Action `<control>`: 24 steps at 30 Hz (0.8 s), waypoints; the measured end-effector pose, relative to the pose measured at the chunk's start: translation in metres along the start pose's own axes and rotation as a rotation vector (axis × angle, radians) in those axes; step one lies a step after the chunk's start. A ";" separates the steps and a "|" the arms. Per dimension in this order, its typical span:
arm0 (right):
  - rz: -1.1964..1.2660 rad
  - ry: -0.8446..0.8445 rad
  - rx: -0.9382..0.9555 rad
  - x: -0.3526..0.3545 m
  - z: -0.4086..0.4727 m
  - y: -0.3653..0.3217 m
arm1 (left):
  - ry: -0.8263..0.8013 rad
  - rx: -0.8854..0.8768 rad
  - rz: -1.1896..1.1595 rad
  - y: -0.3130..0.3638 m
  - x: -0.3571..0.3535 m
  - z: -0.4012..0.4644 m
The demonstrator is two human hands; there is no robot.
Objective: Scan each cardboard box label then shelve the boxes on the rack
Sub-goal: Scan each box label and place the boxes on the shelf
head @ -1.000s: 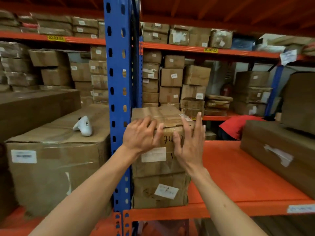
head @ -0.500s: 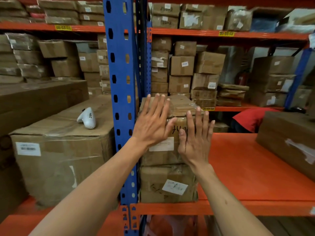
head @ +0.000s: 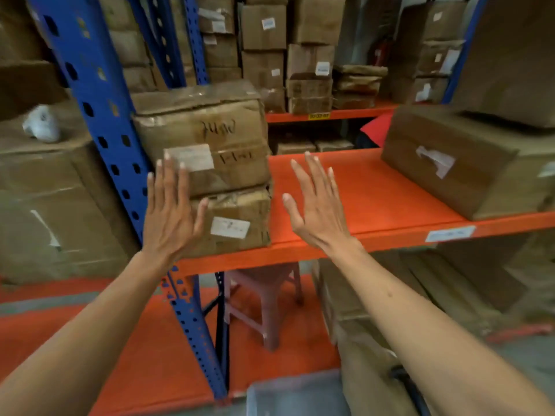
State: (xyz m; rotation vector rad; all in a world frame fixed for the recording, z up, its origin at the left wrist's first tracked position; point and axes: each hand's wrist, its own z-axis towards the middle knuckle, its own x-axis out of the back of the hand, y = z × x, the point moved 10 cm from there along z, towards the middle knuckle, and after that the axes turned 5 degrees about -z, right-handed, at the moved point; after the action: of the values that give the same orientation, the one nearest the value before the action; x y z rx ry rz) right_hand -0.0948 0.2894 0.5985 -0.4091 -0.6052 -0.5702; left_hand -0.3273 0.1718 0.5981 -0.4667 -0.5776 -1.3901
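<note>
Two taped cardboard boxes are stacked at the left end of the orange shelf (head: pixel 375 202), against the blue upright (head: pixel 99 115). The upper box (head: pixel 210 127) carries handwriting and a white label; the lower box (head: pixel 240 220) has a white label on its front. My left hand (head: pixel 171 211) is open, fingers spread, in front of the stack's left side and apart from it. Empty too, my right hand (head: pixel 315 202) is spread open to the right of the stack, over the bare shelf. A white handheld scanner (head: pixel 40 126) lies on a big box at the far left.
A large brown box (head: pixel 450 163) sits on the shelf's right side, another above it. More boxes fill the racks behind. Below the shelf stand a pink stool (head: pixel 264 301) and flat cardboard; a grey bin (head: pixel 294 394) is at the bottom edge.
Both hands have come off the upper box and pulled back, spread apart. The view has tilted down and right, showing the floor under the shelf.
</note>
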 end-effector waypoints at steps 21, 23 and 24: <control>-0.071 -0.968 -0.897 0.027 -0.491 0.346 | -1.138 0.256 -0.465 0.432 -0.269 -0.390; -0.073 -0.996 -0.896 0.003 -0.511 0.352 | -1.170 0.234 -0.480 0.446 -0.298 -0.408; -0.067 -0.999 -0.903 -0.010 -0.521 0.355 | -1.182 0.225 -0.483 0.451 -0.313 -0.416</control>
State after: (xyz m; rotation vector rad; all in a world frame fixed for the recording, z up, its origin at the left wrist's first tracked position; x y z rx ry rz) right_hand 0.3292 0.2992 0.1325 -1.5814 -1.3050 -0.6692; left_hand 0.1367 0.2141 0.0906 -1.0064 -1.8795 -1.3647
